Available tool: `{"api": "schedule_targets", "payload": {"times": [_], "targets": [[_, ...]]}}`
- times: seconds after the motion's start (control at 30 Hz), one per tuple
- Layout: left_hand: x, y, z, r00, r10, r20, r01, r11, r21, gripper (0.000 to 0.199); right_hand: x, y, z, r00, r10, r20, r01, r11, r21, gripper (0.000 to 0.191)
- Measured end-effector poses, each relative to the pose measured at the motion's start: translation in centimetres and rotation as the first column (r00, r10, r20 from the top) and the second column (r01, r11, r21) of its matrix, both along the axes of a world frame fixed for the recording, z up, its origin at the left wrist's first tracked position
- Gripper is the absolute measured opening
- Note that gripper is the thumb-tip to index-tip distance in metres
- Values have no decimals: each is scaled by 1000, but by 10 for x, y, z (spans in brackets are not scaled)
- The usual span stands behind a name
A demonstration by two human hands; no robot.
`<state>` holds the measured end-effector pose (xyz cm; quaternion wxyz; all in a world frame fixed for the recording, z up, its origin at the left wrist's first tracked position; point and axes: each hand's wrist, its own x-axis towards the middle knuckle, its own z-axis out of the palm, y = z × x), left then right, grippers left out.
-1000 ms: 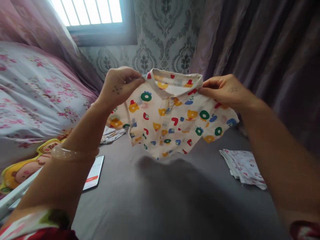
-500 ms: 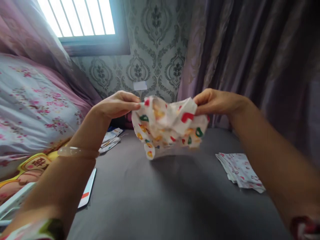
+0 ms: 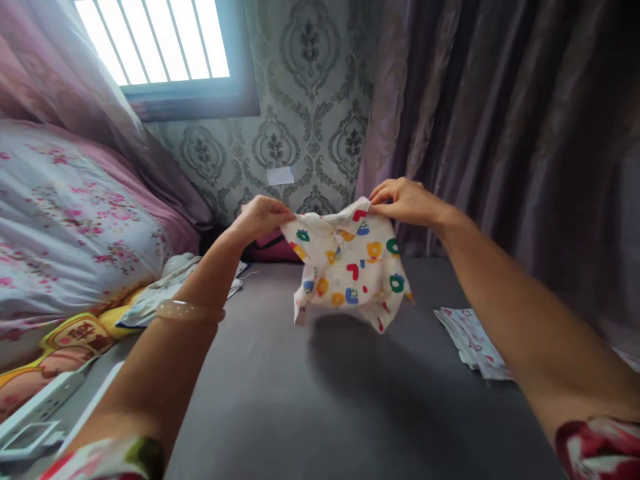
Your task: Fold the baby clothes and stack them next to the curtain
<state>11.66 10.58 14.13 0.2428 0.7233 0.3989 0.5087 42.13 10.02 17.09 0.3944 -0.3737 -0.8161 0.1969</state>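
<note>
A small white shirt (image 3: 350,267) with red, yellow, green and blue shapes hangs in the air above the grey bed surface. My left hand (image 3: 265,217) pinches its upper left corner, thumb and fingers closed on the cloth. At the upper right, my right hand (image 3: 403,200) grips the fabric between thumb and fingers. Between the two hands the top edge is drawn fairly straight, and the lower part hangs loose with its hem lifted off the sheet.
Folded printed cloths (image 3: 473,343) lie at the right, partly behind my forearm. More clothes (image 3: 160,290) are at the left, near a yellow cushion (image 3: 75,340). A white power strip (image 3: 45,400) sits at the lower left. Floral bedding (image 3: 95,227) is heaped beside the window.
The shirt has opened out from a bunched shape and now hangs longer. Both my hands have shifted slightly, keeping hold of it; my left forearm has moved right.
</note>
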Motion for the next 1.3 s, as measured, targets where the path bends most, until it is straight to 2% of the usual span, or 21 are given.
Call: {"api": "schedule_targets", "payload": {"times": [0.1, 0.17, 0.27, 0.33, 0.43, 0.57, 0.7, 0.8, 0.87, 0.97, 1.03, 1.1, 1.2, 1.3], "targets": [[3, 4, -4, 977, -140, 163, 137, 990, 31, 30, 0, 5, -4, 1000, 12, -23, -12, 1000, 0, 21], [5, 7, -7, 985, -112, 132, 116, 993, -23, 27, 0, 9, -5, 1000, 26, -5, -26, 1000, 2, 25], [9, 10, -10, 997, 42, 57, -37, 996, -87, 23, 2, 12, -5, 995, 10, 101, -18, 997, 73, 28], [10, 10, -10, 985, 27, 169, -19, 998, -52, 24, 4, 12, -5, 991, 47, 128, -59, 995, 85, 29], [11, 11, -11, 949, -66, 309, 76, 997, -19, 27, 8, 16, -10, 994, 84, 77, -85, 996, 12, 32], [12, 22, -17, 963, 37, 267, -18, 997, -72, 25, 10, 36, -21, 995, -70, -68, 73, 996, 44, 33], [20, 33, -27, 968, 63, 244, -62, 998, -15, 14, 7, 50, -30, 977, -198, -78, 207, 970, 125, 26], [27, 42, -32, 962, 93, 257, -104, 994, 32, 8, 3, 52, -34, 932, -359, -52, 360, 901, 241, 19], [31, 47, -36, 953, 168, 253, -190, 979, 67, 7, 0, 52, -36, 898, -438, -45, 428, 842, 328, 18], [36, 51, -39, 917, 340, 207, -381, 902, 205, 7, -7, 50, -40, 880, -471, -65, 448, 777, 442, 20], [39, 47, -39, 864, 470, 177, -502, 796, 338, 8, -11, 46, -42, 878, -467, -103, 446, 722, 529, 23], [41, 36, -38, 787, 595, 163, -595, 661, 457, 11, -13, 38, -43, 873, -468, -136, 447, 656, 608, 27], [40, 11, -36, 674, 725, 145, -648, 484, 589, 18, -14, 18, -42, 853, -501, -143, 448, 565, 692, 32], [29, -19, -34, 608, 788, 98, -608, 382, 696, 24, -9, -10, -38, 840, -533, -103, 410, 497, 765, 34]]}}
